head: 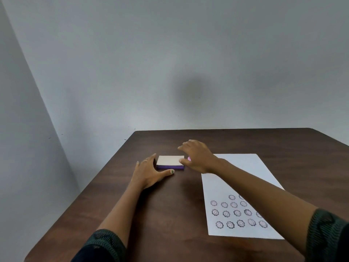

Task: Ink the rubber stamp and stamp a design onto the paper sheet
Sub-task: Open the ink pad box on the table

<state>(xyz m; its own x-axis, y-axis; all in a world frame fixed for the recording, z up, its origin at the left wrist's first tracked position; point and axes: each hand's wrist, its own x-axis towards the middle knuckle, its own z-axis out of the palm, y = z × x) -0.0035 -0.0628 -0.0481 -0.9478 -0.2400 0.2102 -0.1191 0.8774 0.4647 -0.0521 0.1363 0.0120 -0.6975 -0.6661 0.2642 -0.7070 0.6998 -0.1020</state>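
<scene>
The ink pad (170,162), a purple case with a closed pale lid, lies on the table's far middle. My left hand (149,173) rests flat beside it, fingers spread along its left side and thumb in front. My right hand (198,157) arches over the pad's right end, thumb touching the lid's near right corner and fingers apart above it. A small pink piece (189,158), probably the stamp, peeks out under that hand. The white paper sheet (243,167) lies to the right, with several round smiley prints (237,213) on its near half.
The dark wooden table (170,214) stands against a grey wall. Its left edge runs diagonally from the far corner toward me. My right forearm crosses over the paper's near right part.
</scene>
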